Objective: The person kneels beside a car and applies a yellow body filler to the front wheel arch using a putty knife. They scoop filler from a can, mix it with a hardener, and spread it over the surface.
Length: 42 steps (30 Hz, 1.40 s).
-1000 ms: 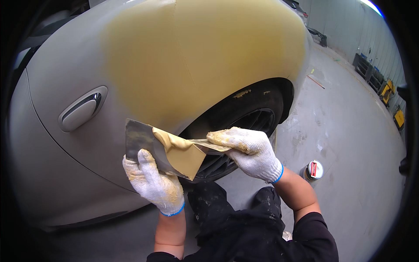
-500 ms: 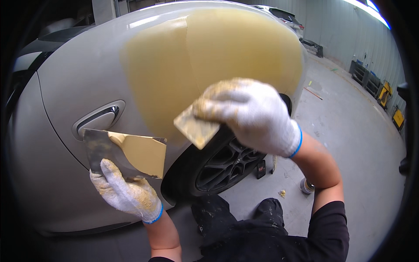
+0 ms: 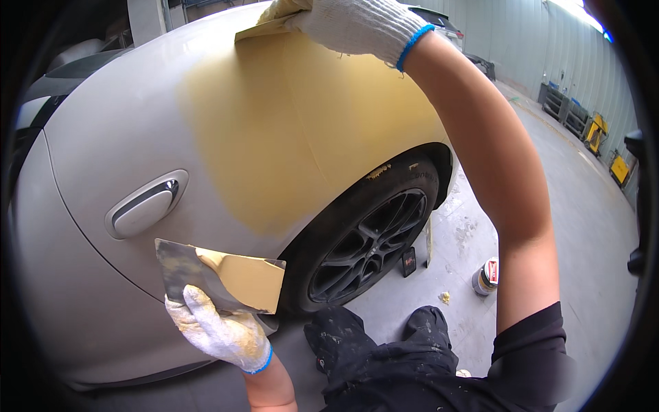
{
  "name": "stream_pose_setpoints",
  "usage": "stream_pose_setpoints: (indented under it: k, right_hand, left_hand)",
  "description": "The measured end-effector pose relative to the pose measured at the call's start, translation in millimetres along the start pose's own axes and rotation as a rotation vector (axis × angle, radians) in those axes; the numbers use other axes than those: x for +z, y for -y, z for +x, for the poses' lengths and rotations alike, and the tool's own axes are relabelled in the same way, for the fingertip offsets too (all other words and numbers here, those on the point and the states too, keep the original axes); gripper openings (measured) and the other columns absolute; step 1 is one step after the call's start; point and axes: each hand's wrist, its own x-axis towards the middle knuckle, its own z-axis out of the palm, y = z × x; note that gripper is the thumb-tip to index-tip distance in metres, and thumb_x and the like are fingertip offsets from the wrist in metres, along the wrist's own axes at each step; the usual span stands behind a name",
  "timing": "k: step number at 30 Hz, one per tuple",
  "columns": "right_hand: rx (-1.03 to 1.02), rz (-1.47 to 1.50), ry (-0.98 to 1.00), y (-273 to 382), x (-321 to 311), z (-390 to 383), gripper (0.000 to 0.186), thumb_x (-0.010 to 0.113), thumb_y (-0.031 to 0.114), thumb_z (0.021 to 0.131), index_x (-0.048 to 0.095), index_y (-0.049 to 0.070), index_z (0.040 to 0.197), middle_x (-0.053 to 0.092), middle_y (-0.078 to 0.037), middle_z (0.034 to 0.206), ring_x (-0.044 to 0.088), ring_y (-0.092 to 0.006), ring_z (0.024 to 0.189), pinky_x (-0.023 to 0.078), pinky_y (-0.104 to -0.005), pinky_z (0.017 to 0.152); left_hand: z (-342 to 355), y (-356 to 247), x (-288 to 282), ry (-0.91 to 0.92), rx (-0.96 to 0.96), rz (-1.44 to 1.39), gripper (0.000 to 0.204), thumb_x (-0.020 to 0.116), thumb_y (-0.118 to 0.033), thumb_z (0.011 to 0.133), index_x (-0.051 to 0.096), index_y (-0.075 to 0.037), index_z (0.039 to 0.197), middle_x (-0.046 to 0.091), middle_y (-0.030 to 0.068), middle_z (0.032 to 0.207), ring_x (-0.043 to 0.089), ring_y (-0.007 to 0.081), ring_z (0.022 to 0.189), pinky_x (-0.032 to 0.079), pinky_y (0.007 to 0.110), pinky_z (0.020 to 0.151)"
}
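My left hand [image 3: 218, 328], in a white knit glove smeared with yellow filler, grips a dark flat plate [image 3: 180, 271]. A thick layer of pale yellow body filler [image 3: 252, 280] covers the plate's right part. Stretched up to the top of the car's rear fender [image 3: 154, 89], my gloved right hand [image 3: 350, 24] holds a thin filler spreader [image 3: 264, 29] against or close to the panel; exact contact is hard to see. Below it spreads a broad yellow filler patch [image 3: 254, 137], running from the upper fender down toward the wheel arch. Part of the right hand's fingers lies beyond the upper edge.
Left of the patch sits the car's door handle [image 3: 145, 206]. Under the arch is the wheel [image 3: 371, 247], with filler bits on its tire. A can [image 3: 486, 276] and a small dark box [image 3: 409, 262] stand on the floor. Yellow equipment [image 3: 596, 132] lines the right wall.
My right hand has swung up and away with the spreader, from in front of the wheel arch to the fender's top. The left hand with the plate sits slightly lower and further right.
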Motion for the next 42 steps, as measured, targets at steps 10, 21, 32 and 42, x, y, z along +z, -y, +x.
stream_pose_setpoints:
  k: [10, 21, 32, 42]
  right_hand:
    - [-0.382, -0.423, -0.439, 0, 93, -78, 0.021, 0.075, 0.02, 0.086, 0.085, 0.018, 0.105, 0.08, -0.004, 0.106, 0.077, -0.0263, 0.102, 0.062, -0.0391, 0.087]
    - [-0.301, -0.228, -0.453, -5, 178, -178, 0.031, 0.079, 0.022, 0.089, 0.084, 0.017, 0.12, 0.078, -0.009, 0.122, 0.076, -0.0348, 0.113, 0.064, -0.0453, 0.092]
    - [-0.308, -0.288, -0.334, -31, 216, -225, 0.04, 0.077, 0.022, 0.082, 0.083, 0.018, 0.122, 0.078, -0.006, 0.122, 0.075, -0.0296, 0.116, 0.064, -0.0415, 0.092]
    - [-0.227, -0.189, -0.615, -54, 42, -69, 0.018, 0.071, 0.01, 0.097, 0.086, 0.013, 0.106, 0.08, -0.011, 0.096, 0.078, -0.0334, 0.086, 0.064, -0.0372, 0.079]
  left_hand:
    - [-1, 7, 6, 0.011, 0.038, 0.159, 0.036, 0.059, -0.024, 0.114, 0.062, 0.004, 0.137, 0.067, 0.0137, 0.129, 0.068, 0.0187, 0.115, 0.06, 0.035, 0.1]
    - [-2, 5, 5, 0.003, 0.054, 0.261, 0.041, 0.058, -0.024, 0.114, 0.06, 0.006, 0.142, 0.067, 0.017, 0.135, 0.069, 0.021, 0.118, 0.06, 0.036, 0.101]
    - [-6, -7, 19, 0.037, 0.03, 0.283, 0.043, 0.053, -0.028, 0.115, 0.06, 0.007, 0.139, 0.067, 0.0144, 0.125, 0.069, 0.0184, 0.112, 0.06, 0.033, 0.094]
    - [-21, 1, 15, 0.062, -0.099, 0.097, 0.038, 0.057, -0.026, 0.113, 0.063, 0.003, 0.137, 0.068, 0.0119, 0.124, 0.068, 0.0178, 0.111, 0.057, 0.033, 0.098]
